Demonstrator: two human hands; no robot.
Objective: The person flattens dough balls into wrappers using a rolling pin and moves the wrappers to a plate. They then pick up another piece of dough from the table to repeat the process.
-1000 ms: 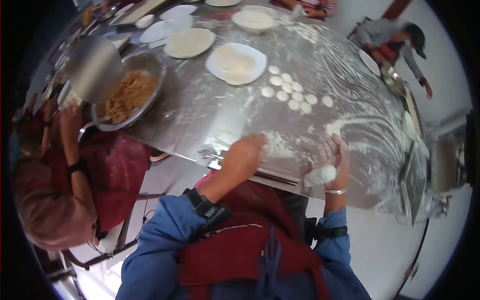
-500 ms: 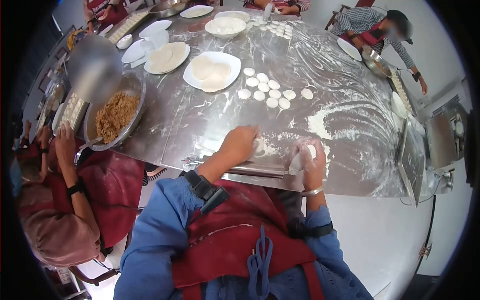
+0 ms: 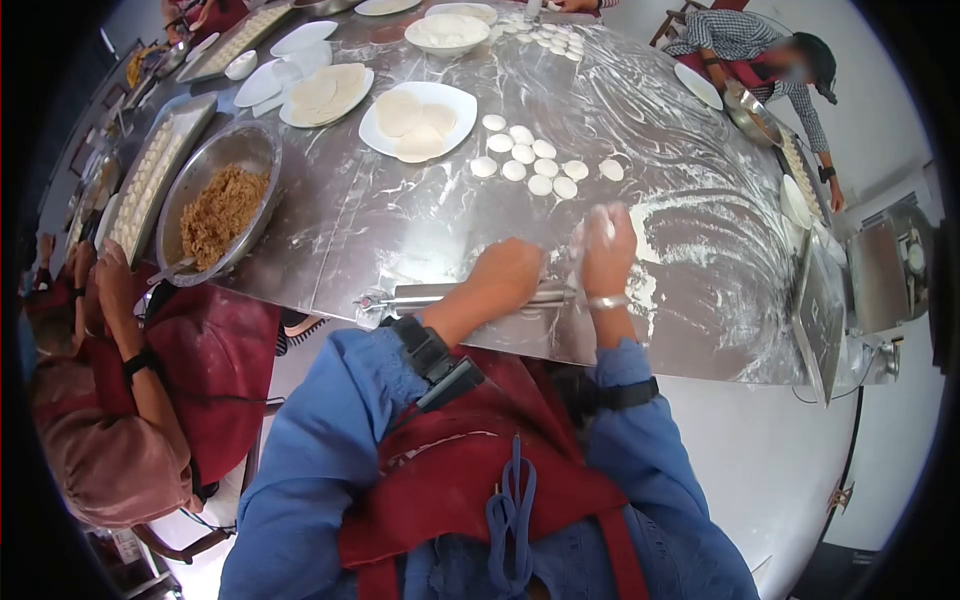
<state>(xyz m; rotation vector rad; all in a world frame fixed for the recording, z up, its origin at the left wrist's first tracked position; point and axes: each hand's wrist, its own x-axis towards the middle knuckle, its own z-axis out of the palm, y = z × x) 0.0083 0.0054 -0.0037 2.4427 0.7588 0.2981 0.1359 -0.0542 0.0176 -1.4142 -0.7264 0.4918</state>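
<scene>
My left hand [image 3: 508, 273] is closed low over the metal table, knuckles up; whatever its fingers hold is hidden. To its right, my right hand [image 3: 608, 250] has floury fingers curled together just above the surface; I cannot make out anything inside them. A metal rolling pin [image 3: 420, 293] lies near the front edge, partly under my left wrist. Loose flour [image 3: 640, 290] is scattered beside my right hand. Beyond both hands sits a group of small, flattened white dough pieces [image 3: 540, 185].
Plates of rolled dough rounds [image 3: 420, 145] and a flour bowl [image 3: 447, 48] stand farther back. At left are a steel bowl of brown filling [image 3: 225, 215] and a tray of dumplings [image 3: 150, 185]. Co-workers stand left, right and at the far side.
My right hand has moved up and away from the table's front edge. My left hand has shifted slightly right and up. The view has tilted a little, exposing more of the rolling pin.
</scene>
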